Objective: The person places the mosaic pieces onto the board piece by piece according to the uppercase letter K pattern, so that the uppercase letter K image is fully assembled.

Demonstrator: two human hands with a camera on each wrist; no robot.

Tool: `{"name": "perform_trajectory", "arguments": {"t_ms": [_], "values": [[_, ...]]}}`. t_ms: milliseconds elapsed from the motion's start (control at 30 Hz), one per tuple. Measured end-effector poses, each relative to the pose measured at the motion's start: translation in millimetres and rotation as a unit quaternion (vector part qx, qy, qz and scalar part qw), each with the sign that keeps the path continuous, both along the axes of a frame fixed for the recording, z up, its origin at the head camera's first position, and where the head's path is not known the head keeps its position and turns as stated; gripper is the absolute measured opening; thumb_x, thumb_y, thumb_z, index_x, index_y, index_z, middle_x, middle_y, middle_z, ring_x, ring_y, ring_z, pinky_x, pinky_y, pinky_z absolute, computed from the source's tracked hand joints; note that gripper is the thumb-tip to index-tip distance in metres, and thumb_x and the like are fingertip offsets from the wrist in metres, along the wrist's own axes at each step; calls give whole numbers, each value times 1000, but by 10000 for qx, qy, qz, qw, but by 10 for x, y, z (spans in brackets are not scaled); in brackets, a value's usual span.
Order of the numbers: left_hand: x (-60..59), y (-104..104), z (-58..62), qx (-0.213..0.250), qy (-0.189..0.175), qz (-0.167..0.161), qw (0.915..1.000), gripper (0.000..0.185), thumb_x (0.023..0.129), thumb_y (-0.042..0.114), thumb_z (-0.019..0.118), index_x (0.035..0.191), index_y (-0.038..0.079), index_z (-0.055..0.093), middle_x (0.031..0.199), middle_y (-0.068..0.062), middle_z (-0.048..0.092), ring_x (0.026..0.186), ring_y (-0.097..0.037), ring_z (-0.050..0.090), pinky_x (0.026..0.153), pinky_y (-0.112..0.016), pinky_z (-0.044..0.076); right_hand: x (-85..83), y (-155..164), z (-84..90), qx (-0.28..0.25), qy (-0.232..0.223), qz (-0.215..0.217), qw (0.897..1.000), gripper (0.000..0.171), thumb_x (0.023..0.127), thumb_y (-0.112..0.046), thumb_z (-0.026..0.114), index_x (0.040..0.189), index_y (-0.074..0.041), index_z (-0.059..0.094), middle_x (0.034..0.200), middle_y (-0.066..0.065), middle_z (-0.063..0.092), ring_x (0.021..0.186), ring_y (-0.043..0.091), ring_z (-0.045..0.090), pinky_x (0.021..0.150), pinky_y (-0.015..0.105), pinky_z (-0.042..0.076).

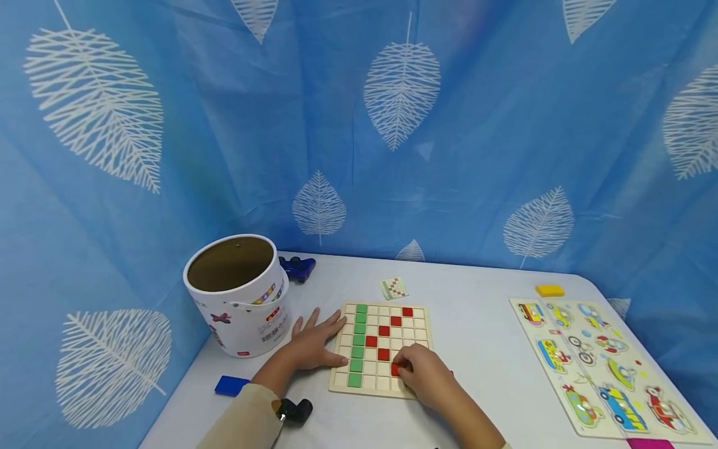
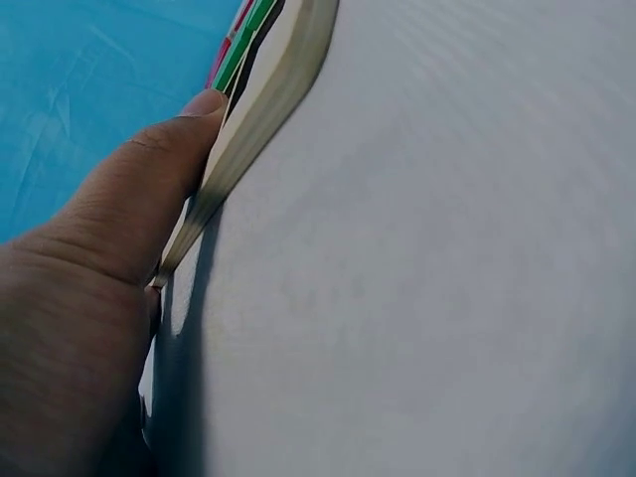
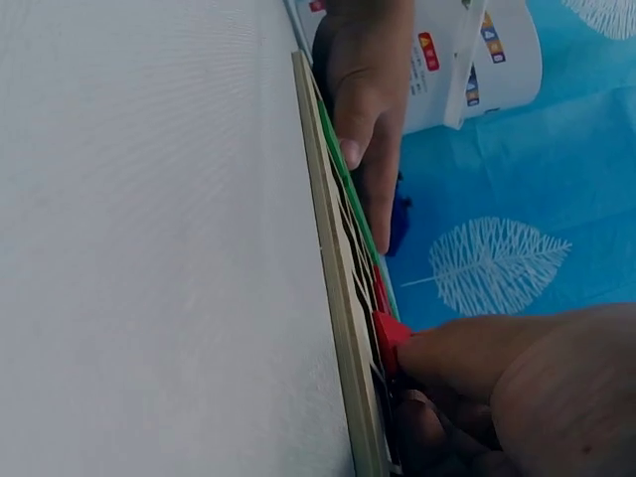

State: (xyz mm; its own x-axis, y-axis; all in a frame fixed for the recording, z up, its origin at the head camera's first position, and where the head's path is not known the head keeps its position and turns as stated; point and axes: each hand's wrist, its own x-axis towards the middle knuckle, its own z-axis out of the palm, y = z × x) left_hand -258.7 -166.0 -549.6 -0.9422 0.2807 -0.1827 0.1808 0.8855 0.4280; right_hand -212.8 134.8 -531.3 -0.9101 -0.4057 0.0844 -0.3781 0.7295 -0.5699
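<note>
- Head view: a square red tile [image 1: 396, 369] sits at the near right part of the wooden grid board [image 1: 381, 348], pinched by the curled fingertips of the right hand [image 1: 427, 376].
- Right wrist view shows that flat red tile tilted against the board's pale edge, thumb and finger closed on it.
- Smooth green tiles [image 1: 358, 343] run in a column down the board's left side; more red tiles [image 1: 384, 330] step diagonally across its middle.
- Flat on the table, the left hand [image 1: 311, 343] has its fingers spread and touches the board's left edge.
- Left of that hand stands a round white cardboard tub [image 1: 240, 293], open on top.
- A small pattern card [image 1: 394, 287] lies beyond the board.
- Near left lies a blue rectangular block [image 1: 231, 385].
- Far right lies a vehicle peg puzzle [image 1: 603, 365], a yellow block [image 1: 549, 290] beyond it.
- Everything rests on a matte white table [image 1: 482, 330].
</note>
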Motion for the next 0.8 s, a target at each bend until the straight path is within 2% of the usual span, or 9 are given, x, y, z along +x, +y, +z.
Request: {"name": "perform_trajectory", "arguments": {"t_ms": [167,267,333,433,567,667,800], "values": [[2,10,3,31,-29,-26,10000,107,77,77,75,165,35,32,176,11,18,163,-39,-4,125,-70,-8,24,64,-22,142,236,253,9993,16,90,-6,78,106,-8,81,96,-5,60,77,1,50,67,23,48],[-1,12,5,9,-48,-2,10000,107,77,77,76,165,35,32,176,11,18,163,-39,-5,125,-70,-8,1,153,-9,46,-8,538,9985,23,93,-10,77,115,-9,80,97,-8,62,79,1,51,68,24,48],[-2,17,6,-15,-44,-1,10000,107,77,77,75,165,35,32,176,11,17,163,-39,-5,125,-70,-8,-13,253,22,-114,-302,545,9980,26,95,-16,76,120,-11,79,98,-9,62,81,2,52,70,24,48],[-9,30,-7,-21,-29,-5,10000,107,77,78,75,165,35,32,176,11,17,163,-39,-5,125,-70,-8,-36,470,52,-308,-802,201,9961,25,94,-22,78,118,-16,77,97,-7,62,84,9,54,70,26,47],[-22,39,-36,-53,-12,13,10000,108,77,80,74,165,36,31,176,11,16,163,-38,-5,125,-69,-9,-71,794,46,-233,-1198,-388,9918,35,84,-25,88,115,-20,72,96,-2,59,84,16,52,68,28,44],[-18,47,-45,-76,-32,55,10000,108,76,80,74,165,37,31,176,12,16,163,-38,-6,125,-69,-10,-73,991,27,-222,-1280,-657,9893,44,80,-25,91,118,-21,69,99,-1,59,84,17,51,69,29,42],[-6,58,-53,-75,-53,94,9999,109,75,80,75,165,37,31,176,12,16,163,-38,-6,125,-69,-10,-46,1178,-10,-137,-1234,-864,9885,45,78,-24,93,118,-21,71,107,-3,61,89,16,52,73,28,45]]}}
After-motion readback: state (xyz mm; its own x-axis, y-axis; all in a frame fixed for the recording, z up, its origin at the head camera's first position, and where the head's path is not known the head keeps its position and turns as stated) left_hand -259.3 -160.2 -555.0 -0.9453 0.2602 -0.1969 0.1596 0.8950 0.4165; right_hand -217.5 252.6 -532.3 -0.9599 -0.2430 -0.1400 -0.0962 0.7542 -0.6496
